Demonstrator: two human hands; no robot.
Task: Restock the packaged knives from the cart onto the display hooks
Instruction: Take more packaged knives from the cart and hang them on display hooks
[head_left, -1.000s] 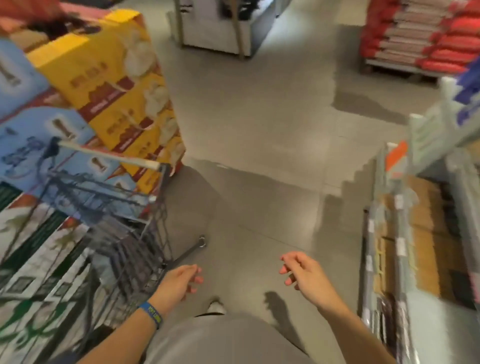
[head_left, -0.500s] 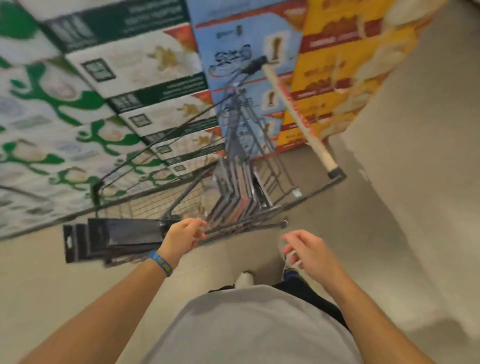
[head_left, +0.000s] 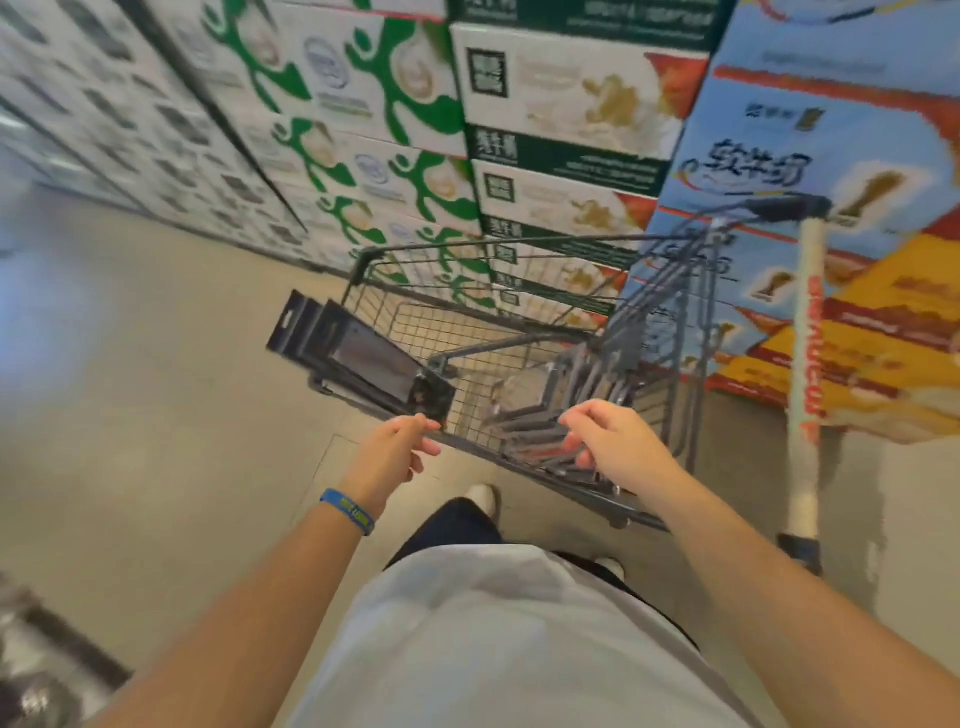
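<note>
A wire shopping cart (head_left: 519, 243) stands in front of me. A stack of black packaged knives (head_left: 353, 353) lies across its left rim and sticks out over the floor. More flat knife packages (head_left: 535, 421) stand on edge inside the basket. My left hand (head_left: 392, 452), with a blue wristband, has loosely curled fingers whose tips touch the near end of the overhanging stack. My right hand (head_left: 608, 441) hovers over the packages inside the cart, fingers curved downward and holding nothing that I can see. No display hooks are in view.
Stacked cartons (head_left: 363, 104) in white and green, and blue and yellow ones (head_left: 810, 145), form a wall right behind the cart. The cart's white and red handle bar (head_left: 805, 364) runs down the right. Bare floor lies to the left; a blurred shelf edge (head_left: 41, 675) shows at bottom left.
My view swung from the open aisle to the cart. Both hands moved forward: the left reached the overhanging packages, the right came over the cart's basket.
</note>
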